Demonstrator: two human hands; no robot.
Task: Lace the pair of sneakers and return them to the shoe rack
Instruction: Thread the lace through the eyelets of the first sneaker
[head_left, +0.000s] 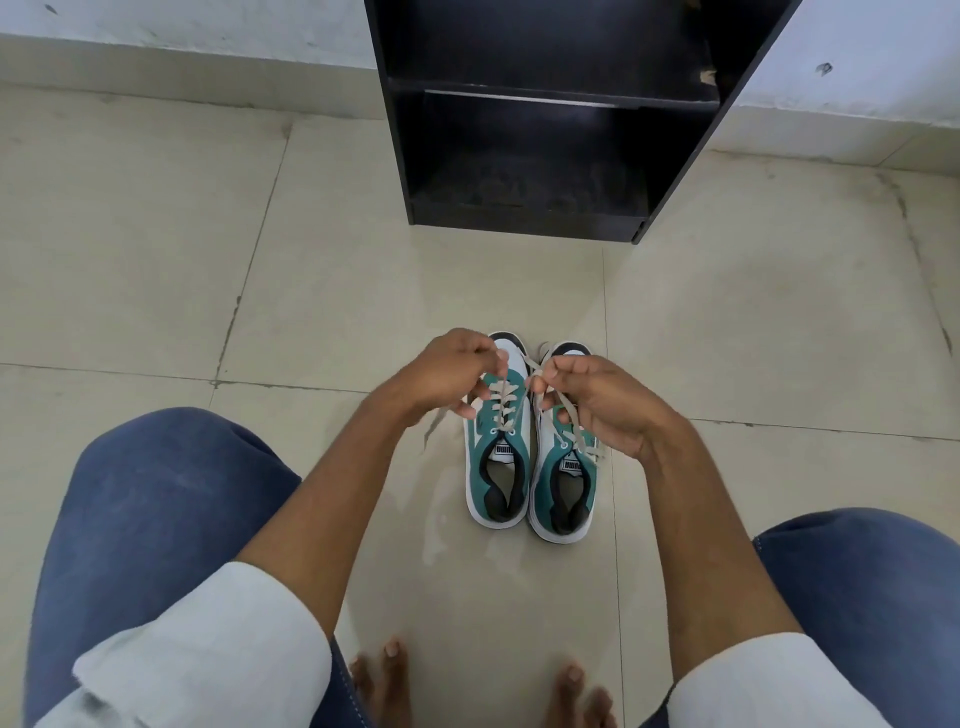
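- Beige floor tiles carry everything, their grout lines crossing near the middle; a white wall runs along the far edge.
- Black, open-fronted shoe rack stands on the floor at the far edge against the wall, with one shelf board across it and both visible compartments holding nothing that shows.
- Blue-trousered knees fill the near left and near right corners, and bare toes rest on the tiles at the near edge between them.
- White rolled sleeves cover both forearms close to the near edge.
- Teal, white and black pair of sneakers sits on the floor near the middle, side by side and touching, toes toward the rack and well apart from it.
- Left sneaker has its grey lace crossed through the eyelets; right sneaker shows lace over its tongue, partly hidden by the hand.
- Left hand hovers over the left sneaker's toe half, thumb and forefinger pinched on a lace strand, the other fingers curled; a loose lace end hangs below it, blurred.
- Right hand is over the right sneaker, fingertips pinched on a lace strand that rises between the two hands, remaining fingers curled inward.
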